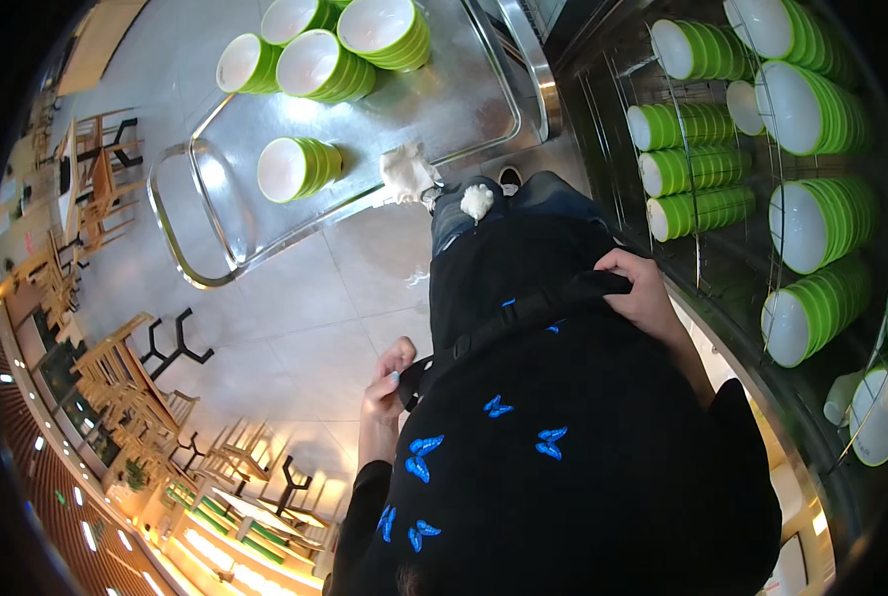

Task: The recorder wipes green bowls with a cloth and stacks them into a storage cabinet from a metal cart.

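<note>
A black strap [488,328] with a buckle runs across the waist over my black top, which bears blue butterflies. My left hand [388,384] pinches one side of the strap, which loops out from the body there. At the other side my right hand [630,290] grips the strap's black band against the waist. A steel cart [227,171] with a rounded handle stands before me, with a short stack of green and white bowls [298,169] on it. A pale crumpled cloth [408,171] hangs over its near edge.
More stacks of green bowls [324,67] stand at the cart's far part. To the right, wire racks [693,186] in a dark metal cabinet hold many stacked green bowls [824,223]. Wooden tables and chairs [116,365] stand on the tiled floor [302,313] to the left.
</note>
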`<action>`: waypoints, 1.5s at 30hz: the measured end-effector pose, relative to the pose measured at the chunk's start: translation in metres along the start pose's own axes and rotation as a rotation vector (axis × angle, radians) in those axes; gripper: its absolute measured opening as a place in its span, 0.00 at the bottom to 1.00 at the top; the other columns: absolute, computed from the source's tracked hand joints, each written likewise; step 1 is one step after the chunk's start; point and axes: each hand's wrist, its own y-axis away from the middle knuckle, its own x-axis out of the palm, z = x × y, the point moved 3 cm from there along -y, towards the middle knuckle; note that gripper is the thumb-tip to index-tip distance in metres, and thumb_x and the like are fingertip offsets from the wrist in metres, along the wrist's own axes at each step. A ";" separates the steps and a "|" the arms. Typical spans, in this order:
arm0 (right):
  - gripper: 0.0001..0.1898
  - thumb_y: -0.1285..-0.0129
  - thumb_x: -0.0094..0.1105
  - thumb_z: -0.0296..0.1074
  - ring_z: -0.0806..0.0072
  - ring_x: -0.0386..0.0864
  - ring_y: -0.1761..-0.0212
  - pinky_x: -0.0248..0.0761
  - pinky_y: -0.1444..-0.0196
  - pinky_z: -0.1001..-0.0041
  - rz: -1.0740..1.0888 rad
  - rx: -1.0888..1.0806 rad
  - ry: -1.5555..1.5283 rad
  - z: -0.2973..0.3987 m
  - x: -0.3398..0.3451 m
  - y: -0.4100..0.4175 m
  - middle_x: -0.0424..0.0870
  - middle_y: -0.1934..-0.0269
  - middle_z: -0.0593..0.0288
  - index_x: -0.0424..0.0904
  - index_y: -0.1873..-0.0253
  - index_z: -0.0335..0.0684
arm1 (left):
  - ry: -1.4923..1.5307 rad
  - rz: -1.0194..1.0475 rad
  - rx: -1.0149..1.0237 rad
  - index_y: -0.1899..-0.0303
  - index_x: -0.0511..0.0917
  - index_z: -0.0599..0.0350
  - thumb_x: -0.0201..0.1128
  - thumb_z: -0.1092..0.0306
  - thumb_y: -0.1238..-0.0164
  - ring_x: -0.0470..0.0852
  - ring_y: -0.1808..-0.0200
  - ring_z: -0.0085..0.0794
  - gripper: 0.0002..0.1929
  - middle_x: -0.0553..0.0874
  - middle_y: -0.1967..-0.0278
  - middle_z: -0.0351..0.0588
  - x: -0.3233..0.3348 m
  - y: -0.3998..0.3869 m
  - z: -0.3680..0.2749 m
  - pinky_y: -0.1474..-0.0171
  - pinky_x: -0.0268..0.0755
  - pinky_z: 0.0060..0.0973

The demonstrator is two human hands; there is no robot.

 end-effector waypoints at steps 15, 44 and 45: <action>0.17 0.61 0.61 0.29 0.82 0.69 0.77 0.64 0.72 0.82 0.536 0.127 0.294 0.030 -0.009 -0.024 0.74 0.75 0.65 0.71 0.62 0.38 | -0.294 -0.175 -0.244 0.67 0.68 0.59 0.51 0.53 0.42 0.72 0.77 0.15 0.16 0.74 0.80 0.36 -0.002 0.002 0.011 0.75 0.60 0.10; 0.07 0.48 0.47 0.33 0.75 0.71 0.84 0.64 0.84 0.78 0.124 0.569 0.430 -0.187 0.015 -0.231 0.74 0.80 0.61 0.73 0.71 0.37 | -1.128 -0.836 0.114 0.75 0.77 0.60 0.50 0.62 0.55 0.77 0.66 0.45 0.12 0.79 0.72 0.57 -0.166 -0.166 -0.007 0.60 0.68 0.36; 0.08 0.47 0.47 0.33 0.75 0.71 0.85 0.64 0.85 0.77 0.137 0.567 0.449 -0.187 0.021 -0.240 0.74 0.81 0.60 0.73 0.71 0.36 | -1.081 -0.866 0.110 0.74 0.77 0.60 0.50 0.62 0.55 0.77 0.65 0.46 0.13 0.79 0.71 0.57 -0.178 -0.164 -0.008 0.59 0.68 0.36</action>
